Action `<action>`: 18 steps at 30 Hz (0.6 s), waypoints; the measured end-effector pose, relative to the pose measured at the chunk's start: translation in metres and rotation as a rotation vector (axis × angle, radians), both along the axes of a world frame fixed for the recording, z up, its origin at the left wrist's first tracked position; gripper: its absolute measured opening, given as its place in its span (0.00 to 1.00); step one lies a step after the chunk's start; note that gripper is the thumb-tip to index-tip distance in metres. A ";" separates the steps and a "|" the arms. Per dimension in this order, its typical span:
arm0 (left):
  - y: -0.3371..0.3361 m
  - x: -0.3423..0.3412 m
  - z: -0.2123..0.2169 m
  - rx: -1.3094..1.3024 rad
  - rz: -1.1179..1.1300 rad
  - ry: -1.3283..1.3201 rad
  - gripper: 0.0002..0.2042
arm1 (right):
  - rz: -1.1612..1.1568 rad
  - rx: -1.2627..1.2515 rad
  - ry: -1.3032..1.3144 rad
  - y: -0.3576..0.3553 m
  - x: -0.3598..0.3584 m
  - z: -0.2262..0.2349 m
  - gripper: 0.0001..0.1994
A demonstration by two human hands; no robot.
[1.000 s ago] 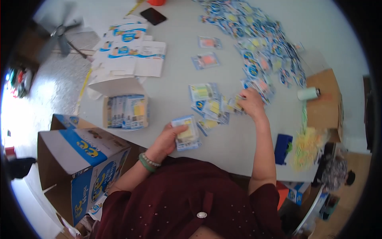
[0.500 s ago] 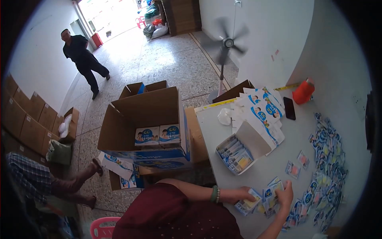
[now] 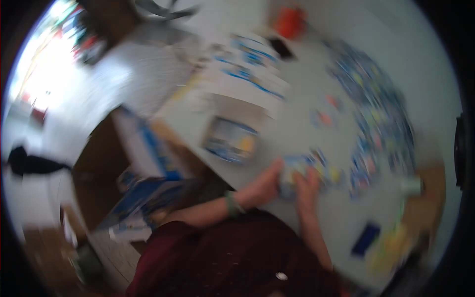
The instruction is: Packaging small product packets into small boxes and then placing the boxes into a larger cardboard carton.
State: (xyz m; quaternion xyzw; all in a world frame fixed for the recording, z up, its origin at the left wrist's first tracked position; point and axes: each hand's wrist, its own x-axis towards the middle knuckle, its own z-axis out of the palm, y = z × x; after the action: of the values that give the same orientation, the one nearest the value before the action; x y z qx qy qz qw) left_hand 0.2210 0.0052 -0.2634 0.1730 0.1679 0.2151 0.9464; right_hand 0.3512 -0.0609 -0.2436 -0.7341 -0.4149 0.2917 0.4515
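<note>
Motion blurs the whole view. My left hand [image 3: 267, 185], with a green bracelet at the wrist, is closed on one side of a bunch of small flat blue-and-white packets [image 3: 288, 184]. My right hand [image 3: 308, 187] is closed on the other side, close to the left; its fingers are smeared. Beyond them on the table [image 3: 297, 133], more packets [image 3: 317, 157] lie loose. An open white carton [image 3: 230, 157] partly filled with packets stands to the left of these. At the right spreads a large heap of the same packets [image 3: 378, 106].
Printed cardboard sheets [image 3: 247, 81], a dark phone [image 3: 282, 48] and an orange cone-shaped object [image 3: 290, 22] lie toward the far side. A big shipping box [image 3: 99, 148] stands left of the table. A dark blue object [image 3: 366, 239] lies near right. A fan [image 3: 166, 10] stands behind.
The view has swung to the right and blurred. My hands have come together around the packets, which were held in two separate bunches before.
</note>
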 end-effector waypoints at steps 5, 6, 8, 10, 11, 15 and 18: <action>0.002 0.005 -0.003 0.254 0.118 0.344 0.16 | 0.037 0.176 -0.174 -0.003 -0.021 -0.040 0.12; 0.005 0.008 -0.006 0.249 0.062 0.325 0.16 | -0.017 0.157 -0.191 -0.009 -0.009 -0.032 0.12; 0.007 0.008 -0.009 0.060 0.078 0.443 0.14 | 0.185 0.014 -0.092 -0.014 0.017 -0.010 0.15; 0.009 0.012 -0.004 0.026 0.080 0.436 0.14 | -0.038 0.139 -0.634 -0.019 0.056 -0.023 0.19; 0.007 0.012 -0.008 0.011 0.057 0.441 0.14 | -0.112 0.050 -0.882 -0.021 0.078 -0.027 0.19; 0.008 0.018 -0.005 0.001 -0.004 0.414 0.15 | -0.157 -0.240 -1.012 -0.038 0.140 -0.049 0.15; 0.015 0.006 -0.007 0.038 0.032 0.433 0.16 | -0.094 -0.227 -0.791 -0.028 0.147 -0.036 0.07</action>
State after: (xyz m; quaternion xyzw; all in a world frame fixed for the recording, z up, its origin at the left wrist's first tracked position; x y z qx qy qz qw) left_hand 0.2272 0.0206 -0.2699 0.2302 0.3659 0.1908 0.8813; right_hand 0.4987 -0.0893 -0.2799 -0.8530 -0.4875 0.0099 0.1860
